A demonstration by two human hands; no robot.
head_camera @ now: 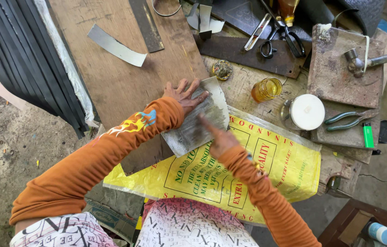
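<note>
You are pressing your left hand flat, fingers spread, on the far edge of a grey smeared sheet, gripping nothing. Your right hand is touching the sheet's near part with one outstretched finger, the others curled. The sheet is lying under both hands, overlapping a yellow printed bag. Beyond your right hand, a jar of amber liquid is standing.

Worn wooden bench carries a yellow sack, board and jar

Two hands, one grey sheet, one scissors, one pliers, one hammer, one lighter.
</note>
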